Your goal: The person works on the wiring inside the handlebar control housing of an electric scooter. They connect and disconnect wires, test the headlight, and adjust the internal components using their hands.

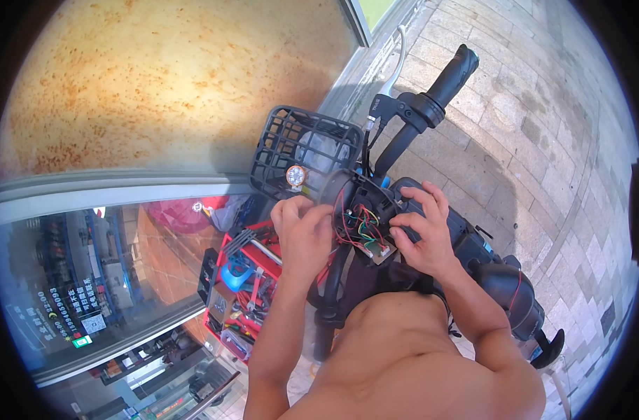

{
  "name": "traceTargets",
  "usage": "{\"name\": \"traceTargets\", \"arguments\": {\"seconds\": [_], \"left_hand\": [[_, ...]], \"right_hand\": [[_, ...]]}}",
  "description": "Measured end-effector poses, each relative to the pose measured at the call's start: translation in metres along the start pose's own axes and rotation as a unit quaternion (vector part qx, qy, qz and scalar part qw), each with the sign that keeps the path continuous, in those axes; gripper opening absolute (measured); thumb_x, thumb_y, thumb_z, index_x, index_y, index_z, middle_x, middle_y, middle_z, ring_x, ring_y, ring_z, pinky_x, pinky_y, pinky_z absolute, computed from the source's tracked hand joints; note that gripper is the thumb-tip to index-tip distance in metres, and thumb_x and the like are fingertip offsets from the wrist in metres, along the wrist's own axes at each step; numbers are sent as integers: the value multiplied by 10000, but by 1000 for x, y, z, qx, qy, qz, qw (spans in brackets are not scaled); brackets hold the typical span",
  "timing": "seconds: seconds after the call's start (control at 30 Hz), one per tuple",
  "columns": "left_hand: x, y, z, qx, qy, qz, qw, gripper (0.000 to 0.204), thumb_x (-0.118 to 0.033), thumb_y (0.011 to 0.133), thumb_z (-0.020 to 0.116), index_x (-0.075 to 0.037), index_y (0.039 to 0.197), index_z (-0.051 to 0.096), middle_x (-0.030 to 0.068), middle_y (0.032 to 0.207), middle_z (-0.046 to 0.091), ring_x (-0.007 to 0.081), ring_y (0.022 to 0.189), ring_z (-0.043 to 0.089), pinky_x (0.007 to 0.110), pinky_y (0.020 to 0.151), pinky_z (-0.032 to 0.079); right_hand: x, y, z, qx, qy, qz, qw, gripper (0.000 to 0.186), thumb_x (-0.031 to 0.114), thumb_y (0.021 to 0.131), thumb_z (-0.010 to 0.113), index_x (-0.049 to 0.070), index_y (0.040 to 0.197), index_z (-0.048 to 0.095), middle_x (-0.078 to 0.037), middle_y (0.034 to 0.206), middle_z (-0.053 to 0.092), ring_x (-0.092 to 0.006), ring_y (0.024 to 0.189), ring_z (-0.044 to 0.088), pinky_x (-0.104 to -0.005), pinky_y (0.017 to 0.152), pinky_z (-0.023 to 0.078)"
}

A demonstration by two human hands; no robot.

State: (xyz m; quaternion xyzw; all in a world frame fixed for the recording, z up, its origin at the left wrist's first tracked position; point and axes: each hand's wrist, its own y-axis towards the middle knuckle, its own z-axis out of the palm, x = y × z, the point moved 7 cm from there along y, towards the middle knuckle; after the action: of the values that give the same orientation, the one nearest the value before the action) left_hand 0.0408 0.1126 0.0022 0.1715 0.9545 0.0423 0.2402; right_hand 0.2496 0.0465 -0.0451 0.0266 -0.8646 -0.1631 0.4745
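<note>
In front of me is a two-wheeled vehicle with its black handlebar housing (365, 192) opened up. Inside are thin red, green, yellow and black wires (365, 218) and a small circuit board (379, 252) with white connectors. At the housing's left side my left hand (302, 232) has thumb and fingers pinched together by a red wire; what they hold, if anything, is hidden. My right hand (426, 231) is at the right edge of the housing, fingers bent and apart, thumb towards the wires, nothing visible between them.
A black basket (270, 150) with a round lamp (296, 175) sits ahead. The handlebar grip (452, 75) and brake lever (396, 59) point to the upper right. A red toolbox (211, 318) of tools stands at left, beside a glass door (74, 280). Paving (536, 140) lies right.
</note>
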Motion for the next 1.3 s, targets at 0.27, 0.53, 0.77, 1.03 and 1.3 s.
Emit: {"name": "traceTargets", "arguments": {"seconds": [0.27, 0.53, 0.77, 1.03, 1.3], "left_hand": [[-1, 6, 19, 57, -14, 26, 998, 216, -36, 763, 727, -128, 955, 762, 151, 1291, 494, 385, 1252, 367, 477, 1054, 323], [4, 9, 22, 90, 24, 31, 995, 238, -20, 730, 706, -159, 917, 757, 172, 1427, 418, 453, 1338, 298, 543, 1088, 270], [2, 9, 15, 69, 4, 24, 997, 203, -28, 733, 708, -139, 904, 718, 167, 1428, 422, 473, 1356, 278, 547, 1108, 249], [-5, 3, 6, 39, 6, 41, 998, 187, -13, 724, 705, -78, 895, 668, 106, 1169, 584, 353, 1161, 448, 475, 995, 355], [-6, -1, 7, 10, -43, 47, 998, 174, 8, 736, 684, -60, 890, 639, 63, 903, 678, 285, 941, 569, 417, 903, 422]], "right_hand": [[-2, 3, 2, 5, 15, -3, 1000, 177, 98, 707, 770, 128, 872, 715, -91, 1274, 559, -392, 1293, 396, -492, 1054, 310], [-7, 5, 1, 5, 13, -2, 1000, 175, 94, 715, 762, 126, 879, 712, -94, 1280, 552, -391, 1288, 404, -495, 1053, 313], [-12, 6, -1, -1, 11, 8, 1000, 164, 97, 725, 758, 127, 879, 711, -101, 1282, 553, -399, 1288, 406, -503, 1050, 328], [-15, 7, -3, -6, 18, 11, 1000, 172, 91, 730, 754, 126, 892, 707, -111, 1279, 556, -409, 1282, 412, -510, 1053, 330], [-15, 7, -5, -8, 24, 11, 1000, 188, 85, 724, 757, 130, 901, 714, -115, 1290, 548, -407, 1291, 402, -516, 1061, 323]]}}
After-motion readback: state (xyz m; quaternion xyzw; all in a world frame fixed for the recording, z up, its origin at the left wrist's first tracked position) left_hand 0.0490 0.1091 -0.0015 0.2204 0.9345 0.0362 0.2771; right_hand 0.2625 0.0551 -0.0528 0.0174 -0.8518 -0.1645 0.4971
